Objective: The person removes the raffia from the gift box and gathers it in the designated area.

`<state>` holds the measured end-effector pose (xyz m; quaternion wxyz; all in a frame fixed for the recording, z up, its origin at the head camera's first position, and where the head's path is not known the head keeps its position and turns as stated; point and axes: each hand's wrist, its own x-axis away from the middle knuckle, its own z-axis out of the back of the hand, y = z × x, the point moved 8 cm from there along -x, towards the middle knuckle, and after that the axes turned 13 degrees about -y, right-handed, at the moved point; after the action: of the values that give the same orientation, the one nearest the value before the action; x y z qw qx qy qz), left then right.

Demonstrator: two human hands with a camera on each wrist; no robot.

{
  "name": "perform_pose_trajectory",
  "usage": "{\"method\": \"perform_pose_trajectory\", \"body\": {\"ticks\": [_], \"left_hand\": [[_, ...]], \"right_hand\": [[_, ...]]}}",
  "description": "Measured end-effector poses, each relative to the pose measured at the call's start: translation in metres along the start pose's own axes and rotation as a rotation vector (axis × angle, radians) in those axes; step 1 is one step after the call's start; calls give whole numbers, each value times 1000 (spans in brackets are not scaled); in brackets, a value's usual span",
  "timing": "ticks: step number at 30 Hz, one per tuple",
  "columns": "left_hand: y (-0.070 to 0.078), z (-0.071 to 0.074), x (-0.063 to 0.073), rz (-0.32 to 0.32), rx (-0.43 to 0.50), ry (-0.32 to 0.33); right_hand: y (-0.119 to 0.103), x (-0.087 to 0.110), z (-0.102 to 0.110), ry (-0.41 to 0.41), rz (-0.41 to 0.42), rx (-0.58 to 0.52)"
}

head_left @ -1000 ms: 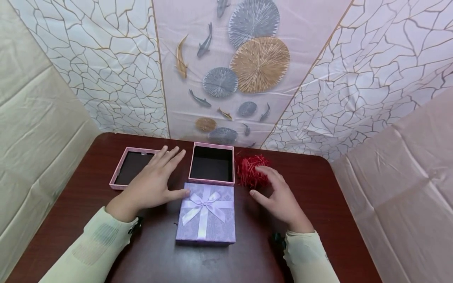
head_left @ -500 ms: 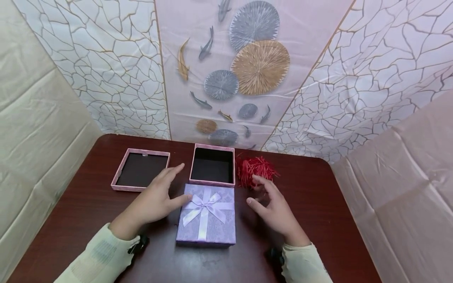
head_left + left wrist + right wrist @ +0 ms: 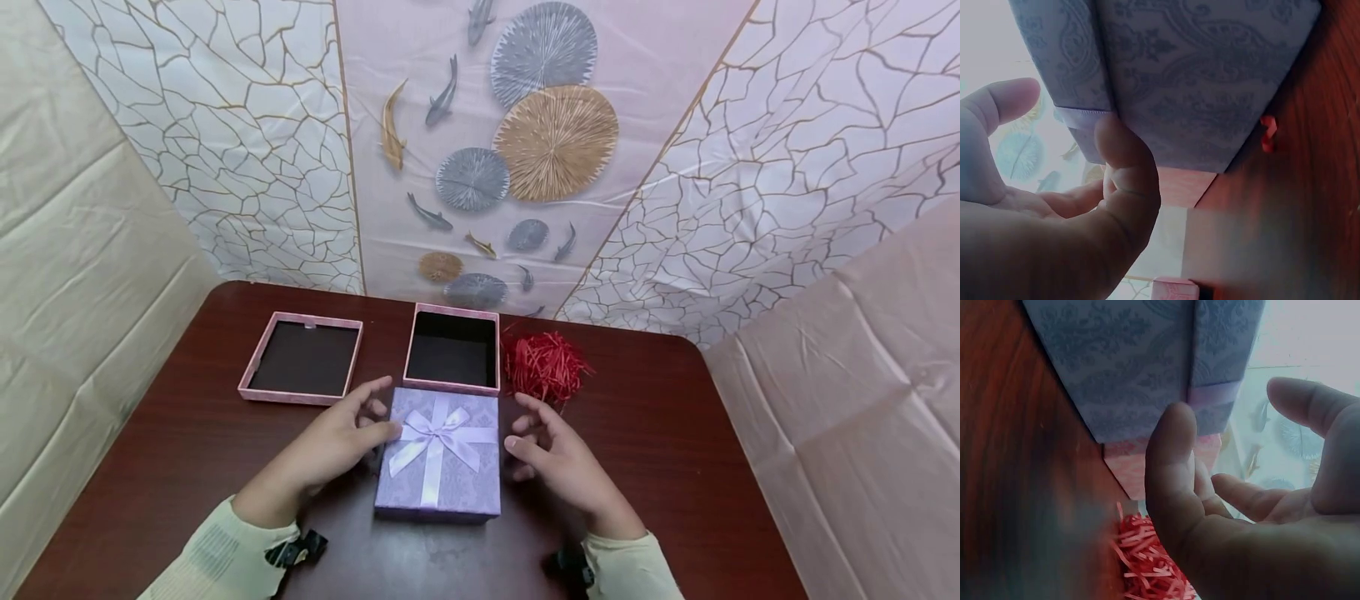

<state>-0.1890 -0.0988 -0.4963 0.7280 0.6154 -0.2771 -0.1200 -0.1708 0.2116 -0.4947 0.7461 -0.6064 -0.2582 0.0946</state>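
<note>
A lavender gift box (image 3: 465,483) with a satin bow (image 3: 438,433) on its closed lid sits on the dark wooden table. At its left side is my left hand (image 3: 326,450), fingers loosely bent. In the left wrist view, one of its fingertips lies right at the ribbon on the lid's side. My right hand (image 3: 570,471) hovers just off the box's right side, fingers bent and holding nothing. Seen from the right wrist, a fingertip overlaps the edge of the lid near the ribbon (image 3: 1213,394).
Behind the lavender box stands an open pink box (image 3: 450,388) with a black inside. Its pink-rimmed lid (image 3: 296,398) lies inside-up at the back left. A heap of red paper shreds (image 3: 547,367) is right of the pink box; a red scrap (image 3: 1269,133) lies beside the lavender box.
Both hands have come down and in toward the sides of the lavender box, their fingers bending more. The right hand has left the red shreds. The boxes stay in place.
</note>
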Motion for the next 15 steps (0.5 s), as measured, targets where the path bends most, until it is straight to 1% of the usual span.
{"method": "perform_pose_trajectory", "body": {"ticks": [3,7,15], "left_hand": [[-4,-3,1,14,54,-11],[-4,-4,1,23,89,-16],[-3,-9,4,29,101,-40]], "right_hand": [[5,0,-6,-30,-25,-49],[8,0,-11,-53,-48,-80],[7,0,-23,-95,-54,-133]]}}
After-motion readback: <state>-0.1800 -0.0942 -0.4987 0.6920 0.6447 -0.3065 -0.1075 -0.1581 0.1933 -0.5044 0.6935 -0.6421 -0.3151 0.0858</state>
